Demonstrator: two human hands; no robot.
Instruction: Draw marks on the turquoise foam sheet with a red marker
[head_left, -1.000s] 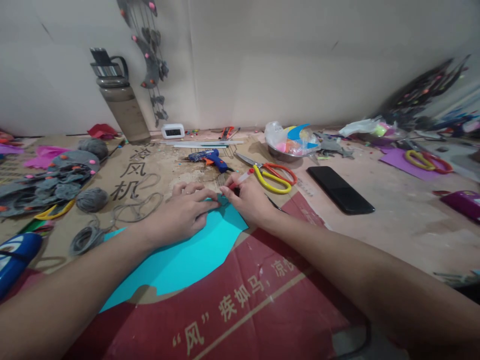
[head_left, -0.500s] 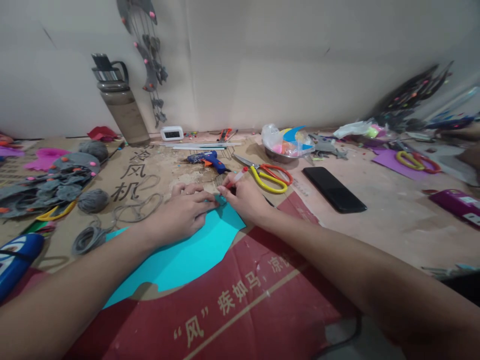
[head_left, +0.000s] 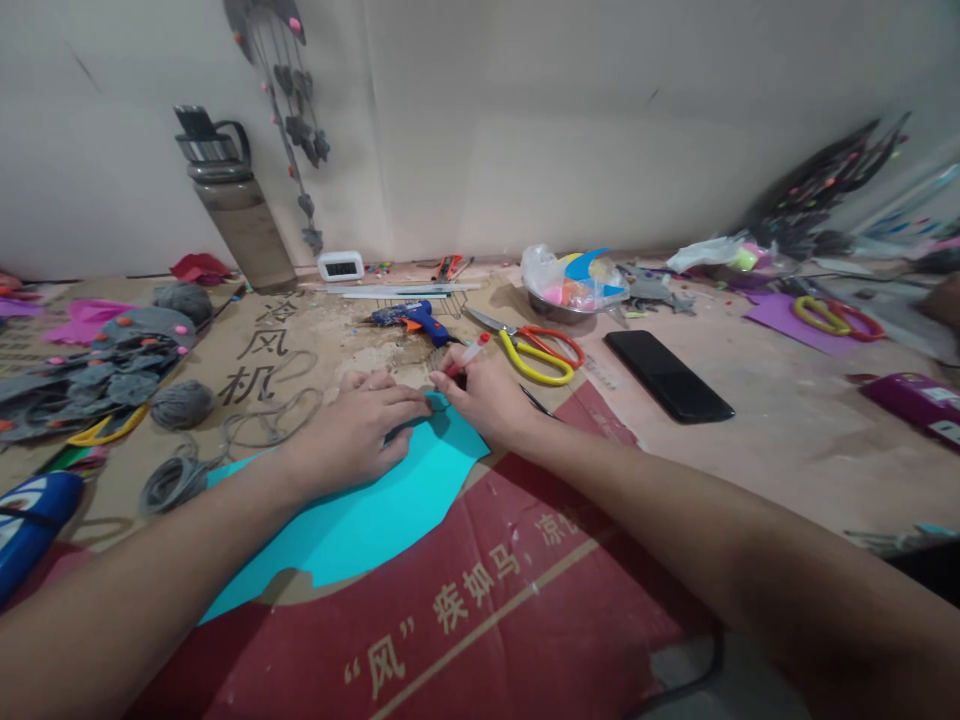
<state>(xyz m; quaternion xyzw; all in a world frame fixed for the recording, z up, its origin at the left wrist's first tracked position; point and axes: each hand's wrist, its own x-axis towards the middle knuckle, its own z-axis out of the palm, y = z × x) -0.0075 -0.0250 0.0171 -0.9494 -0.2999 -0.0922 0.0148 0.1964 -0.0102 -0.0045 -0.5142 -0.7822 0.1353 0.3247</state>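
A turquoise sheet of paper (head_left: 382,520) with a wavy cut edge lies on the cardboard. My left hand (head_left: 367,425) rests on its upper part, fingers stretched out and thumb apart. Under those fingertips sits a small darker teal piece (head_left: 437,402), partly hidden. Closed round a pen (head_left: 472,352) with a clear barrel and red end, my right hand (head_left: 484,395) is at the sheet's top edge beside the teal piece. The pen's tip is hidden by the fingers. Just beyond are scissors (head_left: 536,355) with one yellow and one orange handle.
A blue glue gun (head_left: 412,318), a white clock (head_left: 340,266) and a tall bottle (head_left: 236,215) stand behind. Right are a phone (head_left: 667,375) and a metal bowl (head_left: 562,308) with a plastic bag. Grey yarn (head_left: 182,404) and felt pieces lie left. Another person's hand (head_left: 941,300) shows far right.
The view has shifted slightly. Both hands stay in nearly the same place on the paper, and the pen's angle looks almost unchanged. The other person's hand at far right has moved a little.
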